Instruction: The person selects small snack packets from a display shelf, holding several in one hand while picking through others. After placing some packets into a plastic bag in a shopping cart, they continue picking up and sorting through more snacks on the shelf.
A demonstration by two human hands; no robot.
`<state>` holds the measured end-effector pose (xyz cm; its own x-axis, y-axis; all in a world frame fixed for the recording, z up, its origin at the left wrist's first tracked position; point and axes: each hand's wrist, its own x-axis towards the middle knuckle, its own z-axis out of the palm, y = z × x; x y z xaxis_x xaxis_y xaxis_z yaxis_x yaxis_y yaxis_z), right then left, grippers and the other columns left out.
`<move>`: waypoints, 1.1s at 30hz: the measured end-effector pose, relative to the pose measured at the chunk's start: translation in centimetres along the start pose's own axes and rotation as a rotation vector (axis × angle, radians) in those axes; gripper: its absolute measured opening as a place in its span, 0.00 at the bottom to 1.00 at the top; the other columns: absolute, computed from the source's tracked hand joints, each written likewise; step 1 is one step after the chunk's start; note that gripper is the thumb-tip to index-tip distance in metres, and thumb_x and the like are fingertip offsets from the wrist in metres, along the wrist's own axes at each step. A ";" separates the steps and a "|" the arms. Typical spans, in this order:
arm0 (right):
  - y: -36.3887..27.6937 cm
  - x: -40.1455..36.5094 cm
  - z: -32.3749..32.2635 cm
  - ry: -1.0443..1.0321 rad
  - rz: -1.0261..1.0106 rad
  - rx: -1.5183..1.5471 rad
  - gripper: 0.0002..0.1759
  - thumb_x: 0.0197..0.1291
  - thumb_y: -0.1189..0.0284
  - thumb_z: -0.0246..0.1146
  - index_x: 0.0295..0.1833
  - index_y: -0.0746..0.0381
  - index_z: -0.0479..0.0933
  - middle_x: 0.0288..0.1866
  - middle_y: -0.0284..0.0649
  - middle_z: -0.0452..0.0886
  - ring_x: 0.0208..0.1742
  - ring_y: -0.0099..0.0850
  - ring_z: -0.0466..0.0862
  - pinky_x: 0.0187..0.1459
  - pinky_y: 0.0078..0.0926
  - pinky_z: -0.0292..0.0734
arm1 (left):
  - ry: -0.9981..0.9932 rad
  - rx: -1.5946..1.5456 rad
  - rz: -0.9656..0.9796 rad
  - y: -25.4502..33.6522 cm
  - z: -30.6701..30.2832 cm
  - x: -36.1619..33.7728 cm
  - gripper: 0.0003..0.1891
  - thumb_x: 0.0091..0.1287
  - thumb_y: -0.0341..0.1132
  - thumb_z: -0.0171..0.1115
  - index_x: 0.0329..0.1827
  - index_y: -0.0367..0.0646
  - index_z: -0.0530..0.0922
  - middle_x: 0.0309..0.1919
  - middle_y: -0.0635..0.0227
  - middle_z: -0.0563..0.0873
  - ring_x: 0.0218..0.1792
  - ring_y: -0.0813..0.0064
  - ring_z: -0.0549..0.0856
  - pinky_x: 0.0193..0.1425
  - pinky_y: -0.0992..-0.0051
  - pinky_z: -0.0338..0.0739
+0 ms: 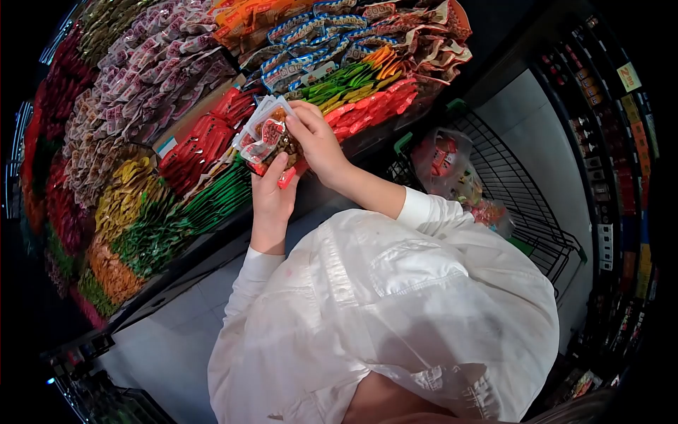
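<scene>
Several small clear-and-red snack packets (265, 136) are held in a bunch between my two hands, in front of the display. My left hand (272, 198) grips them from below, its thumb pressed on the lower packets, with a red piece beside it. From the right, my right hand (316, 141) holds the upper packets, fingers bent over their edge. Just behind lie red packets (205, 148), green packets (222, 194) and more red packets (371, 109). The print on the held packets is too small to read.
A black wire shopping cart (519, 191) stands at the right, holding clear plastic bags of goods (441, 159). Shelves of products (625, 184) line the far right. The sloping display of purple-white packets (159, 63) spans the upper left.
</scene>
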<state>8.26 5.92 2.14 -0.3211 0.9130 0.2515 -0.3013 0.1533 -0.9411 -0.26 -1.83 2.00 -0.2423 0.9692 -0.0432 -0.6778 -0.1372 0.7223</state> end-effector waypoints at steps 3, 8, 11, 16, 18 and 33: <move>0.1 0.6 -0.1 0.072 0.199 0.458 0.13 0.67 0.69 0.51 0.48 0.67 0.73 0.50 0.40 0.70 0.52 0.28 0.71 0.55 0.24 0.65 | 0.049 -0.079 0.004 -0.3 0.3 -0.1 0.21 0.65 0.24 0.54 0.61 0.43 0.66 0.55 0.63 0.76 0.55 0.67 0.77 0.56 0.62 0.74; -1.7 0.7 -0.4 0.120 0.204 0.583 0.12 0.71 0.66 0.45 0.47 0.62 0.69 0.42 0.34 0.76 0.44 0.21 0.77 0.48 0.22 0.71 | 0.131 -0.132 0.089 -1.0 1.0 0.5 0.21 0.66 0.22 0.52 0.62 0.44 0.65 0.54 0.63 0.76 0.55 0.67 0.77 0.55 0.65 0.76; -1.5 1.1 -1.5 0.061 0.232 0.641 0.13 0.70 0.66 0.47 0.52 0.62 0.68 0.48 0.36 0.77 0.49 0.23 0.77 0.52 0.24 0.70 | 0.106 -0.137 0.131 -1.3 1.3 0.7 0.21 0.66 0.21 0.50 0.62 0.43 0.64 0.54 0.62 0.75 0.55 0.68 0.77 0.56 0.66 0.77; -1.9 3.7 -4.6 -0.119 0.347 0.463 0.15 0.62 0.71 0.59 0.53 0.62 0.70 0.45 0.36 0.79 0.45 0.24 0.80 0.46 0.24 0.76 | 0.136 -0.127 0.111 -1.7 1.8 1.0 0.20 0.64 0.21 0.53 0.60 0.39 0.65 0.52 0.61 0.77 0.51 0.69 0.80 0.52 0.70 0.79; -1.5 4.9 -6.2 -0.162 0.348 0.326 0.14 0.59 0.71 0.62 0.50 0.63 0.74 0.42 0.35 0.80 0.43 0.22 0.80 0.45 0.22 0.75 | 0.148 -0.129 0.118 -2.1 1.9 1.2 0.20 0.64 0.21 0.53 0.59 0.39 0.66 0.52 0.61 0.77 0.51 0.69 0.80 0.53 0.69 0.79; -1.3 8.2 -5.2 -0.109 0.180 0.118 0.14 0.56 0.74 0.64 0.47 0.63 0.71 0.40 0.34 0.78 0.40 0.20 0.80 0.41 0.19 0.77 | 0.528 -0.180 0.560 8.0 -9.7 -2.0 0.18 0.66 0.24 0.54 0.59 0.39 0.68 0.54 0.61 0.76 0.55 0.66 0.77 0.58 0.62 0.75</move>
<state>10.74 15.13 4.27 -0.4724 0.8743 0.1114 -0.3310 -0.0589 -0.9418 -11.89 -6.87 1.16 -0.8473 0.5276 -0.0605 -0.4488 -0.6504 0.6128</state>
